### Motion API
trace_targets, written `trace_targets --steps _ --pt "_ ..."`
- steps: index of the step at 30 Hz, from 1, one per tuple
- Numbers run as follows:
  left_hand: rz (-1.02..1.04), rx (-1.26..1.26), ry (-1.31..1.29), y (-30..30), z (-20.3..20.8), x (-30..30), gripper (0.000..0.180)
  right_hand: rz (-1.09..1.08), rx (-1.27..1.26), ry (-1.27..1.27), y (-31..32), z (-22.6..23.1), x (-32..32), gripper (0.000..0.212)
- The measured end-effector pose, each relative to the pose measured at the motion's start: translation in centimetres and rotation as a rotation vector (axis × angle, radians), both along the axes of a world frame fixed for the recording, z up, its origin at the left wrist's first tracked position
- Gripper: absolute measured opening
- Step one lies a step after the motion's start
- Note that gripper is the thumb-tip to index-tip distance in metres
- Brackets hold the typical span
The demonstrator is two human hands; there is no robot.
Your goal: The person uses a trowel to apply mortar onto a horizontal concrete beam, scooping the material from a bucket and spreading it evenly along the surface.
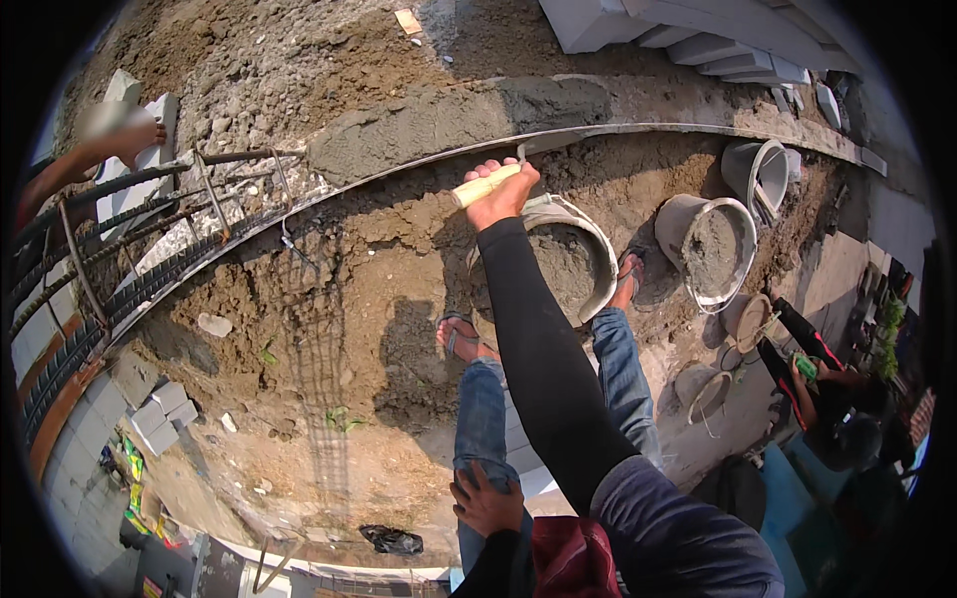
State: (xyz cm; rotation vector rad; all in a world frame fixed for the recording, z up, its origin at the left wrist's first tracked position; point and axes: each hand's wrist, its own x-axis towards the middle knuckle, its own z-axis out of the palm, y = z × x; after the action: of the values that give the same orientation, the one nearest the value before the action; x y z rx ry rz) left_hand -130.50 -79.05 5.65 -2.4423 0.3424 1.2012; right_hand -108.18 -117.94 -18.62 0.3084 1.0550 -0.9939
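Note:
My right hand (498,189) is closed round the pale handle of a trowel (478,186), just on the near side of a long thin strip (688,128). Its blade, mostly hidden, meets the wet mortar (429,125) spread along the strip's far side. The mortar looks darker at its right end. My left hand (488,500) lies on my left knee, fingers spread and holding nothing. Between my feet stands a bucket (606,261) of grey mortar, partly behind my right forearm.
A rebar cage (105,244) runs in from the left, where another person's hand (140,142) touches a pale block. More buckets (674,224) stand to the right, one holding mortar. Pale blocks (588,22) lie at the far right. Another person (847,399) is at the right edge.

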Motion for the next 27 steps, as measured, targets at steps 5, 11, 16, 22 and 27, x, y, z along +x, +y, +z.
trace_targets --steps 5,11,16,22,27 --pt "-0.014 0.016 0.026 -1.0 -0.2 -0.1 0.084 0.123 0.076 -0.209 6.6 1.4 5.1 0.026" --pt "0.030 0.090 0.029 -1.2 0.4 1.7 0.084 0.661 0.218 -0.111 19.3 8.3 2.0 0.034" --pt "0.060 0.064 0.034 -1.7 0.3 1.0 0.084 0.801 0.050 0.212 13.3 10.9 -8.5 0.028" --pt "0.037 0.055 0.036 -1.8 0.1 0.3 0.084 0.880 -0.210 0.511 3.8 7.3 -12.2 0.031" --pt "0.023 0.042 -0.014 -0.4 -0.5 -0.8 0.084 0.864 -0.269 0.637 2.2 6.4 -10.3 0.035"
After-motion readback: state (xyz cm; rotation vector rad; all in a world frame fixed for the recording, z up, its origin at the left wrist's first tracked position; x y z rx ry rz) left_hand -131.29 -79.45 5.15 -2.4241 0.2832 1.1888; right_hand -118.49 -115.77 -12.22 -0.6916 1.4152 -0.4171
